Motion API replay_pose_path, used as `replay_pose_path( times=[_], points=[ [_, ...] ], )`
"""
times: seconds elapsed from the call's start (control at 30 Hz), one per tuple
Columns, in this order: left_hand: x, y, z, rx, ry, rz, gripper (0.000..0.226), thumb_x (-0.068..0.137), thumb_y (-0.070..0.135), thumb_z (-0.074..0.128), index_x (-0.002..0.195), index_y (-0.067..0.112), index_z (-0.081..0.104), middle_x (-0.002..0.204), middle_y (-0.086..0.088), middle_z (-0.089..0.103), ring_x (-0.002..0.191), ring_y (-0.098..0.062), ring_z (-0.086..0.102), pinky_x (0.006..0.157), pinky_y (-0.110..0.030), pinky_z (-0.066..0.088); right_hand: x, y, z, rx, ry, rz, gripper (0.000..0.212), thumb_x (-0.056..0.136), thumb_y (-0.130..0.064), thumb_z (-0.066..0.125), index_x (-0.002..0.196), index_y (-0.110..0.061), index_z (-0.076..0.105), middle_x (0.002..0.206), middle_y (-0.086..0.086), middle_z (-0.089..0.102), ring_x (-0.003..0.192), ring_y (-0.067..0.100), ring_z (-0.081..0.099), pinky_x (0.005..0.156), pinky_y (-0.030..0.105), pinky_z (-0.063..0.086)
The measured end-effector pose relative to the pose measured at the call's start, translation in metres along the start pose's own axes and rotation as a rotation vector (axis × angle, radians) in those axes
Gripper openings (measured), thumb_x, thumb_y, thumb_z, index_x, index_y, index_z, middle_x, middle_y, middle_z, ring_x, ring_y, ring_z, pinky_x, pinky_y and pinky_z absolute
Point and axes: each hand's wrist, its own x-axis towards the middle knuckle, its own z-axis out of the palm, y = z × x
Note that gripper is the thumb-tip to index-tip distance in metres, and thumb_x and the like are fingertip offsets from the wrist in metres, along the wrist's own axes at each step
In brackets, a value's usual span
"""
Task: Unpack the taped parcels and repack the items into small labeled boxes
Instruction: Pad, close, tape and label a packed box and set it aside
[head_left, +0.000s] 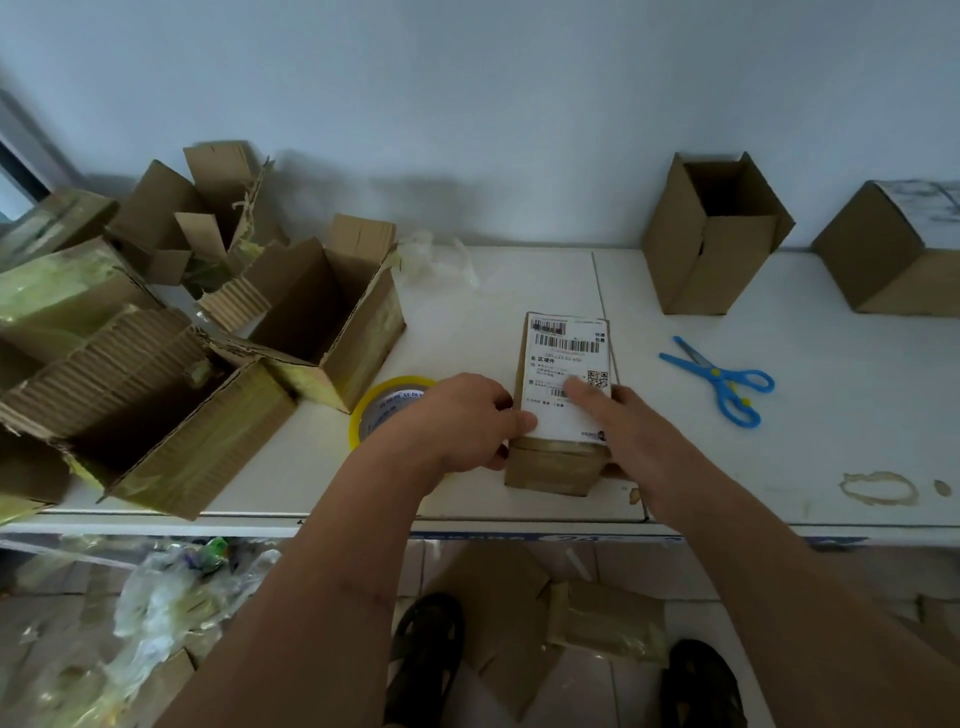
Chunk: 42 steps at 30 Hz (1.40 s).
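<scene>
White worktop (519, 280) fills the middle band, with torn-open taped parcels (171, 338) heaped at the left of the frame and an open box (714, 234) standing at upper right. Dead centre sits the small labeled box (563, 410): the left hand (462, 421) curls its grip round the box's near left edge, while the right hand (634, 436) presses a straight finger on the white label (569, 364). Yellow tape roll (382, 410) lies just beside the left hand, blue scissors (722, 382) to the right.

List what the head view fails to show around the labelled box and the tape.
- Small box: contents hidden, it is closed.
- Label: print too small; both hands, left hand and right hand, cover its near end.
- Tape roll: near half behind left hand.
- Right closed box: cut by frame edge.
</scene>
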Motion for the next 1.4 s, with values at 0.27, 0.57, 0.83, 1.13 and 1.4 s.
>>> replay_pose_path(
  times=[0.27,0.57,0.83,1.13,1.4],
  points=[
    [-0.010,0.009,0.001,-0.200,-0.010,0.086,0.022,0.096,0.021,0.062,0.114,0.011,0.069,0.106,-0.003,0.073,0.085,-0.016,0.072,0.078,-0.028,0.060,-0.031,0.007,-0.013,0.256,-0.156,0.054,0.043,0.089,-0.044,0.063,0.128,-0.048,0.046,0.123,-0.007,0.061,0.114,0.021,0.057,0.102,0.054,0.044],
    [-0.032,0.036,0.031,-0.255,-0.091,0.169,0.015,0.100,0.018,0.055,0.108,0.015,0.067,0.097,0.002,0.075,0.082,-0.010,0.072,0.071,-0.021,0.057,-0.056,0.014,-0.046,0.341,-0.120,-0.017,0.047,0.091,-0.033,0.061,0.132,-0.048,0.044,0.126,-0.009,0.061,0.116,0.020,0.058,0.102,0.053,0.044],
    [-0.024,0.084,0.077,0.635,0.329,0.519,0.035,0.103,0.037,0.043,0.134,0.026,0.055,0.125,0.009,0.059,0.105,-0.011,0.059,0.083,-0.025,0.048,-0.073,0.018,-0.124,0.494,0.103,-0.034,0.044,0.085,-0.034,0.068,0.124,-0.031,0.048,0.120,-0.001,0.059,0.110,0.024,0.059,0.100,0.051,0.047],
    [0.057,0.159,0.131,1.370,0.422,0.867,0.018,0.098,0.020,0.046,0.109,0.018,0.060,0.103,-0.002,0.060,0.092,-0.023,0.057,0.069,-0.032,0.036,-0.039,0.019,-0.230,0.530,0.229,-0.029,0.039,0.084,-0.045,0.068,0.119,-0.031,0.056,0.115,-0.003,0.063,0.107,0.023,0.060,0.099,0.050,0.048],
    [0.120,0.213,0.180,1.491,0.353,0.858,0.017,0.099,0.028,0.049,0.110,0.017,0.056,0.104,-0.002,0.055,0.091,-0.022,0.055,0.063,-0.032,0.035,0.040,0.014,-0.291,0.488,0.310,0.004,0.027,0.082,-0.052,0.067,0.098,-0.032,0.059,0.107,-0.005,0.065,0.099,0.017,0.060,0.097,0.044,0.048]
  ],
)
